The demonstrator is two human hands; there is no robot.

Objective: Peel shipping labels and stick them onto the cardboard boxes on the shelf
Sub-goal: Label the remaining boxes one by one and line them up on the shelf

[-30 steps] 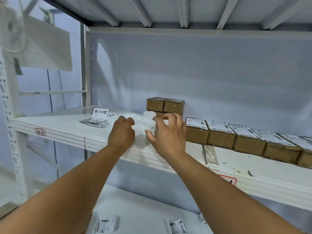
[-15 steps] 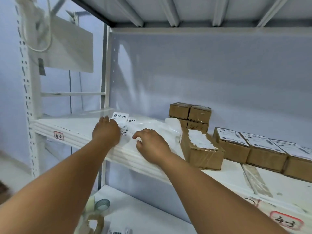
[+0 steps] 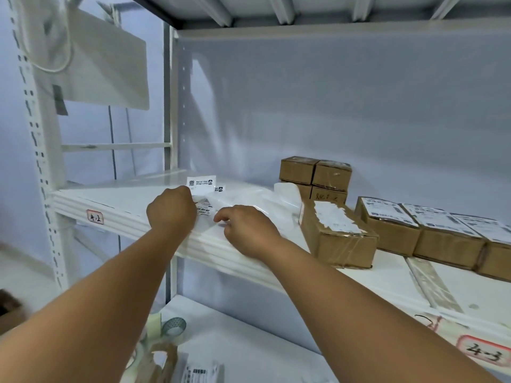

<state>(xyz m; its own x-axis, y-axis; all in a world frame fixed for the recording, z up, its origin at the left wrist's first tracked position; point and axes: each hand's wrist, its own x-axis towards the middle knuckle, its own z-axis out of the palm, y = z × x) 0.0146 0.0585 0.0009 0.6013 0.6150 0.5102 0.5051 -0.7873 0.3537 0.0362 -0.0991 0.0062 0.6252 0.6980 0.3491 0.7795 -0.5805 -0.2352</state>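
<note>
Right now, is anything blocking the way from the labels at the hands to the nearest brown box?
Nothing visible blocks it. Only flat translucent sheets lie on the shelf between the labels and the nearest box.

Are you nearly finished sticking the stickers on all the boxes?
Partway. Done: at least three labelled boxes sit in the right-hand row. In hand: the left hand and right hand are at the label pile, probably fetching another. Left: the stacked boxes behind show bare tops; the nearest box has only a white patch.
</note>
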